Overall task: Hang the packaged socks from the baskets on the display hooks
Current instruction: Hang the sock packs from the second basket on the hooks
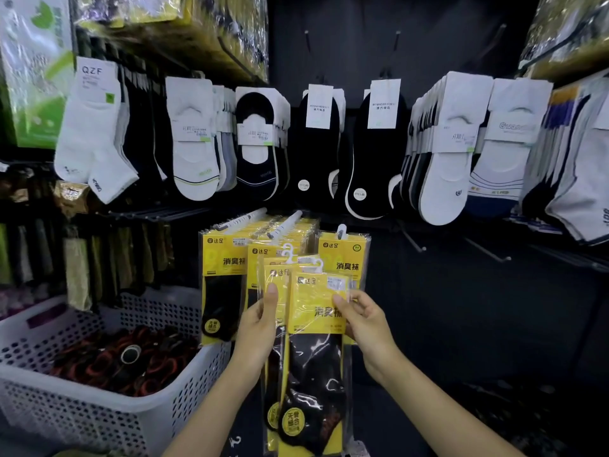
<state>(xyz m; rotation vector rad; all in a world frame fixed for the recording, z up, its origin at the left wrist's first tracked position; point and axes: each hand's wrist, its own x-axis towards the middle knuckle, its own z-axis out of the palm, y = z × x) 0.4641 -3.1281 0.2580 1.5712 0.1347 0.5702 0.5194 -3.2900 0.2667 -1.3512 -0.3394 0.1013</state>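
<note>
Yellow card and clear plastic: a sock pack (318,324) held upright low in the middle of the view, long axis vertical, white hanger hook (318,266) on top, black sock end pointing down. Pinched on the right edge of its yellow card by the right hand (362,324), fingertips curled onto the front, so the pack sits just left of that palm. Overlapped behind it and slightly to the left, a second pack (275,285) of the same kind, also upright with its hook uppermost, gripped by the left hand (260,328), thumb laid up along the front, other fingers out of sight behind. Both packs between the two hands, hook ends reaching up in front of the hung packs (224,258) already threaded in rows on the display hooks (286,225). Further right at that level, metal hooks (487,253) jutting from the dark panel. At lower left, well apart from the hands, a white perforated basket (82,413) with dark socks banded in red. Higher up, white and black socks (194,140) hanging in a row.
</note>
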